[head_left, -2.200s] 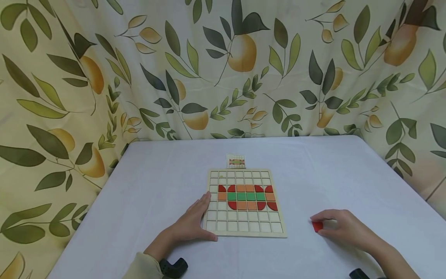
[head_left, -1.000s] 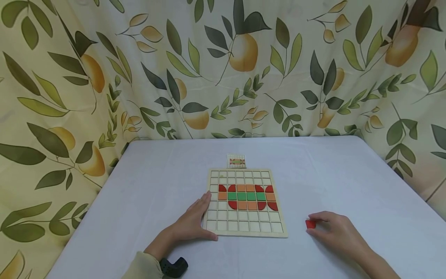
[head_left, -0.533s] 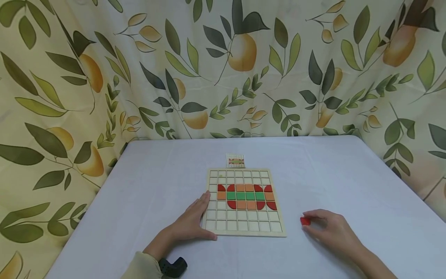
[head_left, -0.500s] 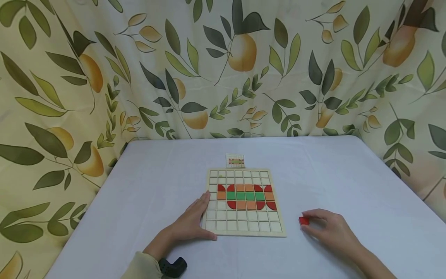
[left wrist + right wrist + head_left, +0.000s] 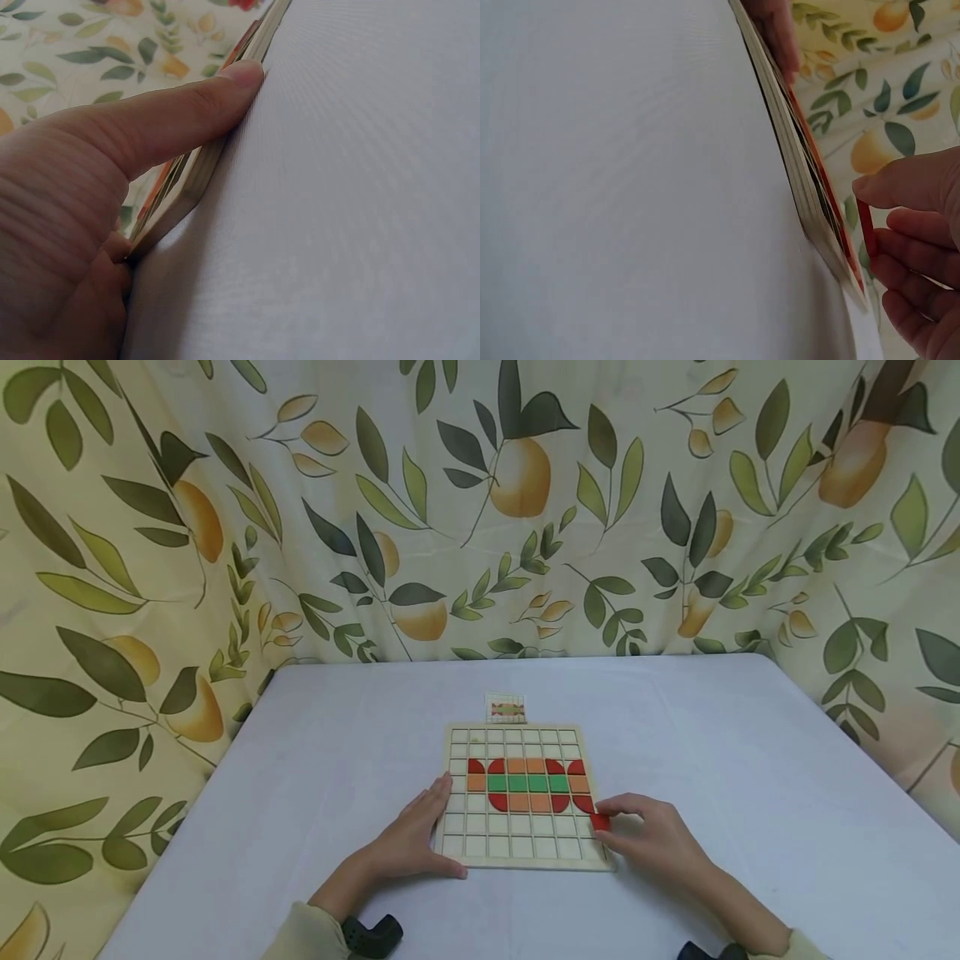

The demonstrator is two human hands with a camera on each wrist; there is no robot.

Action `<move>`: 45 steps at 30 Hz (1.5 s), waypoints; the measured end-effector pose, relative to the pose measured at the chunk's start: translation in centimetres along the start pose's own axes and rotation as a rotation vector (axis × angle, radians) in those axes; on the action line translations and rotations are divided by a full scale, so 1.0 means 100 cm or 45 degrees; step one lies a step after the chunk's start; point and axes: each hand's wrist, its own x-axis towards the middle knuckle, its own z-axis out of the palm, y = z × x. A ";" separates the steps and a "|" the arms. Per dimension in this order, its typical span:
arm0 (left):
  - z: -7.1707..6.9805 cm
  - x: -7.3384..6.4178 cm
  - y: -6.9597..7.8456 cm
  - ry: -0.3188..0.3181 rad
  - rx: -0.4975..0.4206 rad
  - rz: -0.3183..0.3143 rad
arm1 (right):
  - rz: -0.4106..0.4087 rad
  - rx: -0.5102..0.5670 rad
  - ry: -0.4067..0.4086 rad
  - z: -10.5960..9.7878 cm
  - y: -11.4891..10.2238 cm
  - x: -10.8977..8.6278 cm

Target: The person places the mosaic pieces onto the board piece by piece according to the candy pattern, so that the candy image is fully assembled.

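Note:
A wooden grid board (image 5: 525,863) lies flat on the white table. Red, orange and green tiles fill part of its middle rows. My left hand (image 5: 408,835) rests against its near left corner, thumb along the front edge and straight fingers up the left side. In the left wrist view the thumb (image 5: 187,112) touches the board's edge (image 5: 199,180). Between thumb and fingertips my right hand (image 5: 652,839) pinches a small red tile (image 5: 600,822) over the board's right edge. The right wrist view shows the tile (image 5: 866,225) edge-on, held apart from the board.
A small pattern card (image 5: 506,708) with a similar coloured design touches or nearly touches the board's far edge. A leaf-and-fruit curtain (image 5: 480,568) hangs behind the table (image 5: 360,718). Dark wrist devices (image 5: 372,935) sit on both forearms.
My right hand has carried the red tile leftward, from the bare table to the board's right edge. The left hand and the tiles on the board have stayed put.

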 end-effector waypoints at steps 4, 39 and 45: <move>0.000 0.000 0.001 0.002 -0.001 0.000 | -0.083 0.020 -0.023 0.009 -0.005 0.009; 0.000 -0.001 0.001 -0.032 0.005 -0.030 | -0.217 0.101 -0.196 0.084 -0.067 0.066; -0.001 -0.001 0.002 -0.036 0.002 -0.036 | -0.212 0.116 -0.247 0.091 -0.068 0.069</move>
